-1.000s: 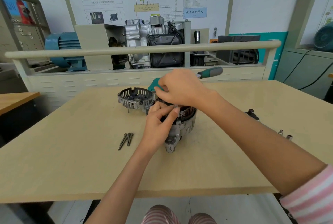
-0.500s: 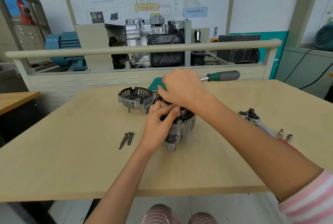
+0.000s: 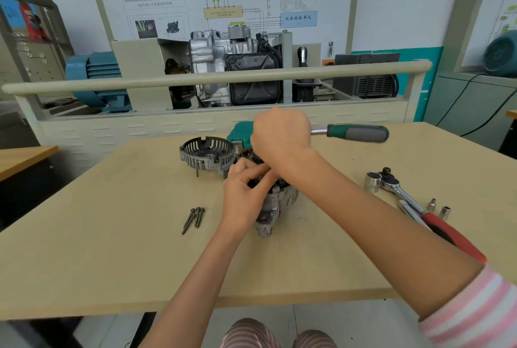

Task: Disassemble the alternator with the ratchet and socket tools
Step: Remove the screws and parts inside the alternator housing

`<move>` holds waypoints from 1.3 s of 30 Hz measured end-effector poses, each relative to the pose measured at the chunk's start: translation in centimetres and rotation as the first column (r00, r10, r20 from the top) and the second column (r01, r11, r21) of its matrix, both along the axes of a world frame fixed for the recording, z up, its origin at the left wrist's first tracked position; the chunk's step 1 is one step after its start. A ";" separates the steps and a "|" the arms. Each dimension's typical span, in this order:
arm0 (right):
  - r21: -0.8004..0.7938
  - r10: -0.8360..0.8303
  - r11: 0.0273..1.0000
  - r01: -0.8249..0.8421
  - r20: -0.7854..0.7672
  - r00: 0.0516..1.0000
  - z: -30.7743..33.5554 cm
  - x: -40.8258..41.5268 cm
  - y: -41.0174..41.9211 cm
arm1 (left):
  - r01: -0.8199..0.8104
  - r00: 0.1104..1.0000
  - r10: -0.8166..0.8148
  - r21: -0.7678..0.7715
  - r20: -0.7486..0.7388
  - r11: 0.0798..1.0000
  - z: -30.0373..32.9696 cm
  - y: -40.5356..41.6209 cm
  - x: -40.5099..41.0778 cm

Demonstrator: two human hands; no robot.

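Observation:
The alternator [image 3: 279, 203] stands on the table [image 3: 112, 249] at its centre, with its upper part hidden by both hands. My left hand [image 3: 243, 194] holds its top edge, thumb and fingers curled against it. Above it my right hand [image 3: 279, 135] grips the head of a ratchet. The ratchet's green and grey handle [image 3: 358, 133] sticks out to the right. The socket under my right hand is hidden. A removed slotted end cover [image 3: 207, 153] lies just left of the alternator.
Three loose bolts [image 3: 194, 217] lie left of the alternator. At the right lie a red-handled ratchet [image 3: 402, 194], a large socket [image 3: 372, 181] and two small sockets [image 3: 439, 208]. A green case [image 3: 240, 131] sits behind the cover. A railed bench with an engine stands beyond.
The ratchet handle has swung clockwise, further out to the right and lower in view. My left hand stays on the alternator. My right forearm has shifted and now uncovers the red-handled ratchet.

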State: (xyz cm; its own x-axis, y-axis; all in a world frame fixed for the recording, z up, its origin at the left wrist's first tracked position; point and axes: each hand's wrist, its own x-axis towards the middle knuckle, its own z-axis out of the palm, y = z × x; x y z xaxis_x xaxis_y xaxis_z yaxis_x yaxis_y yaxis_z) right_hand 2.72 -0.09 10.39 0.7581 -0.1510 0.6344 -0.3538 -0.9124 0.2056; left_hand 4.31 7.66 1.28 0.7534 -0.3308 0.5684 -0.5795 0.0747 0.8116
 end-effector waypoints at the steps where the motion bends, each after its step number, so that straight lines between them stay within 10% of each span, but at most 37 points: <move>1: -0.020 0.050 0.999 -0.050 -0.004 0.999 0.1 0.0 -0.2 | 0.012 1.000 -0.012 0.014 -0.003 1.000 0.1 0.2 0.0; 10: 0.041 0.382 0.924 -0.380 -0.137 0.914 0.9 -0.3 -1.8 | 0.043 0.999 -0.043 0.044 0.012 0.998 0.1 0.5 0.2; 17: 0.019 -0.068 0.997 0.068 -0.006 0.998 -0.1 0.1 0.4 | 0.003 1.000 -0.003 -0.015 -0.028 1.000 -0.1 -0.1 0.3; 30: 0.052 0.425 0.905 -0.422 -0.118 0.897 0.9 -0.4 -1.6 | 0.080 0.997 -0.079 0.044 -0.011 0.996 0.3 0.7 0.3; 39: 0.010 -0.033 0.999 0.033 -0.043 0.999 0.2 0.2 0.5 | 0.035 0.999 -0.036 -0.006 -0.009 0.999 0.0 0.3 0.4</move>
State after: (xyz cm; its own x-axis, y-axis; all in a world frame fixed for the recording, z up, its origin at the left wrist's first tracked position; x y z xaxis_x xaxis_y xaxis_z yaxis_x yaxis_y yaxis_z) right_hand 2.88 0.42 10.58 0.7790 -0.1828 0.5998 -0.3748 -0.9026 0.2117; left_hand 4.76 7.97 1.29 0.7461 -0.3542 0.5638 -0.5693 0.0996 0.8161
